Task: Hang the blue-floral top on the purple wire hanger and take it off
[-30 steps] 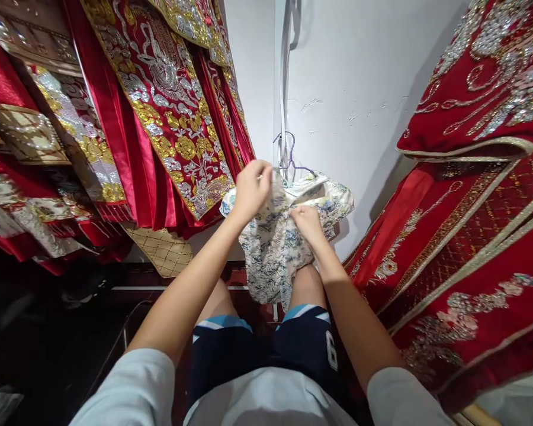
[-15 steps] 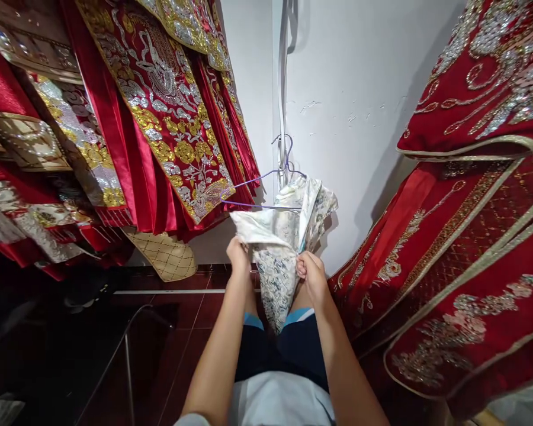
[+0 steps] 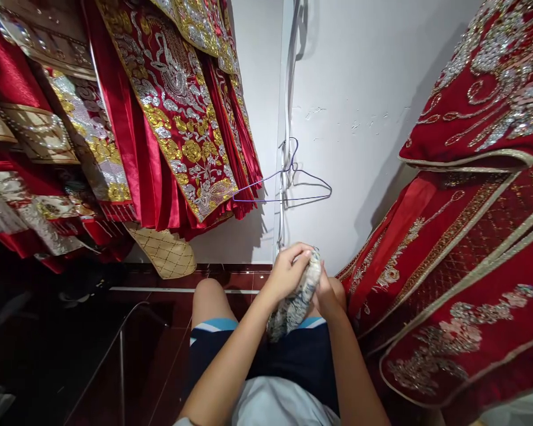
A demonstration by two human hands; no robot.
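Both my hands hold a bunched white cloth with a blue floral print (image 3: 296, 302) above my knees. My left hand (image 3: 286, 273) is closed on its top from the left. My right hand (image 3: 327, 294) grips it from the right, fingers curled and partly hidden by the cloth. A thin purple wire hanger (image 3: 281, 186) hangs bare on the white wall (image 3: 359, 118) just above my hands, apart from them.
Red robes with gold and silver embroidery (image 3: 177, 112) hang in a row on the left. More red embroidered garments (image 3: 466, 236) hang close on the right. A white cable (image 3: 288, 89) runs down the wall corner. Dark red floor tiles (image 3: 160, 331) lie below.
The floral cloth has come off the hanger and been drawn down into a bunch over my knees. The hanger now hangs bare. Both hands dropped lower.
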